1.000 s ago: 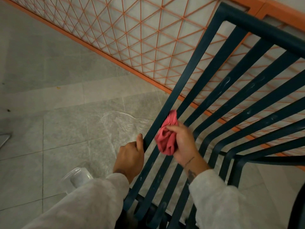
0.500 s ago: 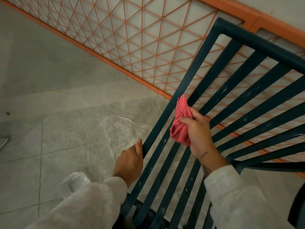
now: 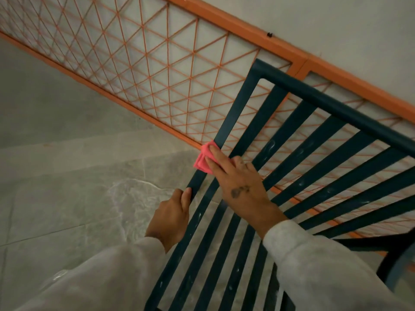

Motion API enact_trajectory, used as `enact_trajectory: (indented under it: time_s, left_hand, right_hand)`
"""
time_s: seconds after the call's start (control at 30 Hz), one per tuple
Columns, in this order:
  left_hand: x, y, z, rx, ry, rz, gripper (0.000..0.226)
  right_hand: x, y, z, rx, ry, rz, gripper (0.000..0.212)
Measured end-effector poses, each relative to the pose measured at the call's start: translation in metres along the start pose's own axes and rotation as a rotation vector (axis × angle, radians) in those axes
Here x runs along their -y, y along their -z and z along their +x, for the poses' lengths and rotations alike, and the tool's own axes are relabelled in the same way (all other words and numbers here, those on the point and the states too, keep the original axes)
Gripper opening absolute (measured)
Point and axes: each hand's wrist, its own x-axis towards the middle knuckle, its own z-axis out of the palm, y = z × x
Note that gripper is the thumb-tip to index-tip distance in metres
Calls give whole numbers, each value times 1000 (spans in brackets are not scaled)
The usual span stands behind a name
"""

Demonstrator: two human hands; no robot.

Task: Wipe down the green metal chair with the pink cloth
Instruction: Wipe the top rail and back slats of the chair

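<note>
Over the tiled floor, the slats of the green chair are seen running from lower left to upper right. Against its outer bar the pink cloth is pressed by the straight fingers of the right hand; lower down, that bar is gripped by the left hand.

An orange lattice fence borders the grey tiled floor.

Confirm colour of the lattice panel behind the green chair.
Orange, frame and criss-cross strands alike. The lattice panel shows clearly in the head view.
</note>
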Motion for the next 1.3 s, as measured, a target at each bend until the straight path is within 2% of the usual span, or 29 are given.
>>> enact_trajectory:
  time_s: [0.23,0.33,0.43,0.53,0.7,0.8,0.97,1.13,1.3]
  left_hand:
    - [-6,1,-3,-25,32,22,58]
    - [-8,2,-4,-27,38,44,55]
    - [-9,7,-4,10,12,36,45]
    - [-27,23,6,12,-108,64,38]
    - [-126,58,43,-202,-496,211,63]
    - [-188,68,64,-287,-729,454,68]
    - [-241,65,73,-299,-914,877,74]
    - [-268,36,69,-92,-969,984,72]
    - [-305,-1,55,16,-1016,972,63]
  right_hand:
    - [-45,73,47,12,-95,-223,78]
    - [-55,92,60,-129,-169,-306,80]
    - [-62,92,59,-177,-203,-314,78]
    - [-69,98,54,-196,-250,-260,79]
    - [-82,112,38,-152,-369,-114,87]
    - [-94,117,23,-177,-445,-14,83]
    - [-122,114,-31,-298,-585,45,78]
    - [-151,99,-94,-328,-765,91,77]
    - [-175,98,-146,-379,-901,127,74]
